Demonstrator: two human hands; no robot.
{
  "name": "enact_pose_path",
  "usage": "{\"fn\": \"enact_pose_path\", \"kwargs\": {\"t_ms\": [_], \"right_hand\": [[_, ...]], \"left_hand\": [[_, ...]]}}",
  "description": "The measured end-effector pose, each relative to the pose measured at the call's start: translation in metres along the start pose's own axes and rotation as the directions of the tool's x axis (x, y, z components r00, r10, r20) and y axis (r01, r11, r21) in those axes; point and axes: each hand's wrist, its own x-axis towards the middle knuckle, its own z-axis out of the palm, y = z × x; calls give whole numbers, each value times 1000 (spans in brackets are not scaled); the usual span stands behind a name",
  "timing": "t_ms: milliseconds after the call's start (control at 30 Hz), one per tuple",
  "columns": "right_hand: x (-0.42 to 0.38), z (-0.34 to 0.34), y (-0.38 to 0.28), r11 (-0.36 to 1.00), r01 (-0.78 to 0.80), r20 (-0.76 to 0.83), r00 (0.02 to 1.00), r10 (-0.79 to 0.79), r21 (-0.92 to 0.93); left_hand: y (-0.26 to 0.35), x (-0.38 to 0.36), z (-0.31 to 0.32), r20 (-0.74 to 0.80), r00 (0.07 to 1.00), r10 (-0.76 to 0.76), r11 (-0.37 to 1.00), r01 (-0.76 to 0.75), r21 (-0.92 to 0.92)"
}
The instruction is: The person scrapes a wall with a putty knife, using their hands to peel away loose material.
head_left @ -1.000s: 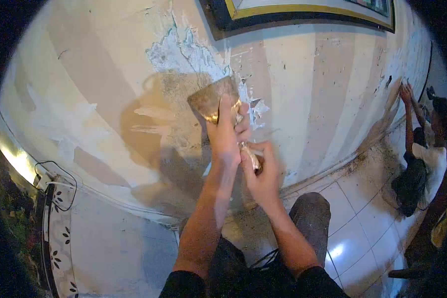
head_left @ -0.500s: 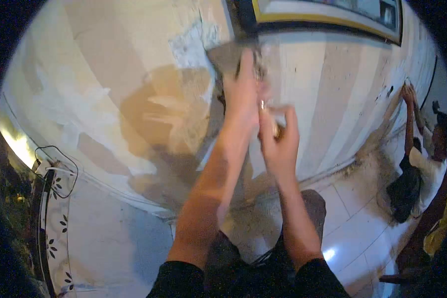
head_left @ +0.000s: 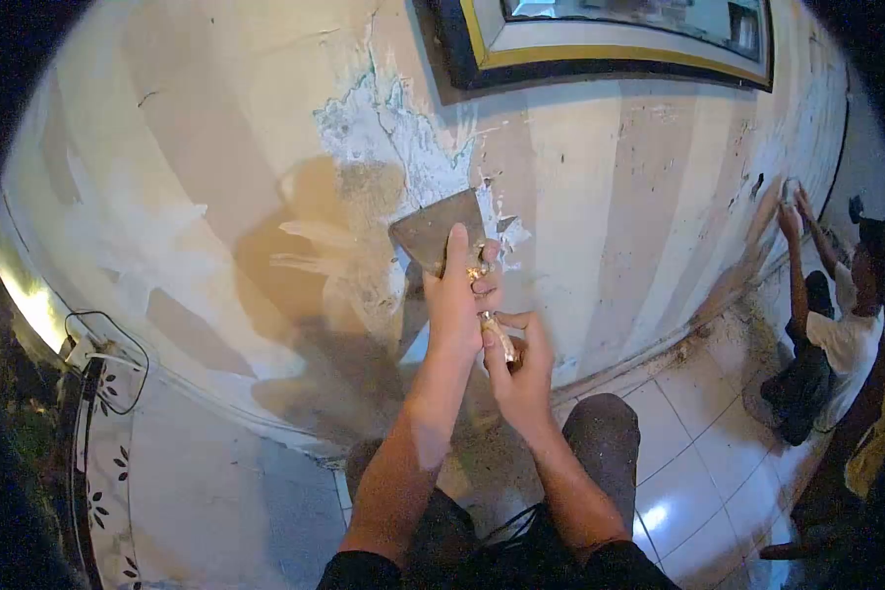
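A wide metal scraper (head_left: 440, 232) lies against or close to the wall, its blade tilted up and to the left. My left hand (head_left: 456, 300) is closed around the upper part of the tool, the index finger stretched along the blade. Lower down, my right hand (head_left: 519, 366) grips the end of the gold-coloured handle (head_left: 501, 339). Just above the blade is a jagged patch of exposed white plaster (head_left: 391, 133) with torn paint edges. A small loose flake (head_left: 512, 234) sticks out to the right of the blade.
A framed picture (head_left: 610, 59) hangs above. To the right, another person (head_left: 841, 344) crouches with both hands at the wall. A socket with a cable (head_left: 93, 349) is at lower left, beside a leaf-patterned edge (head_left: 98, 501). Debris lies along the tiled floor (head_left: 688, 433).
Both hands and the scraper have moved down the wall, away from the picture frame. More of the white plaster patch shows above the blade. The view has shifted slightly.
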Motion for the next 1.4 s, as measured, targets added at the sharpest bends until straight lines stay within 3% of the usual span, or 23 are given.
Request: {"fn": "enact_pose_path", "kwargs": {"t_ms": [133,233,333,533,600,733,800,933,1033,1100,1233,1333,1400], "right_hand": [[1,-1,3,999,11,16,1000,-10,-34],[0,1,-6,997,58,-29,998,-57,58],[3,2,-15,996,-41,14,999,40,80],[18,8,-21,996,77,3,997,-77,35],[25,2,-31,996,-71,70,995,67,56],[39,-3,-36,997,-73,98,993,71,19],[53,-2,-39,994,68,34,997,-72,90],[66,0,-52,984,101,22,994,-106,149],[42,3,-38,984,136,2,991,-137,111],[24,7,-26,980,122,-65,991,-113,158],[8,4,-7,998,-28,34,999,26,58],[17,0,-18,998,47,42,998,-48,29],[25,-5,-32,995,55,81,996,-49,-83]], "left_hand": [[0,2,-2,42,999,-1,999,3,-37],[4,0,-1,96,995,11,998,-5,-64],[11,1,2,72,997,14,999,-12,-31],[21,11,5,85,994,73,997,-69,-43],[22,14,11,68,992,107,994,-105,-32],[26,15,25,25,992,127,992,-127,-13],[35,22,37,19,980,198,980,-198,-24],[48,31,47,124,958,257,966,-256,-27],[36,17,33,3,984,180,984,-180,10],[20,16,12,-11,1000,-24,999,24,-36],[6,9,-8,70,995,71,997,-72,8],[9,15,-4,82,995,63,998,-61,-29],[14,15,2,62,995,73,995,-68,-69]]}}
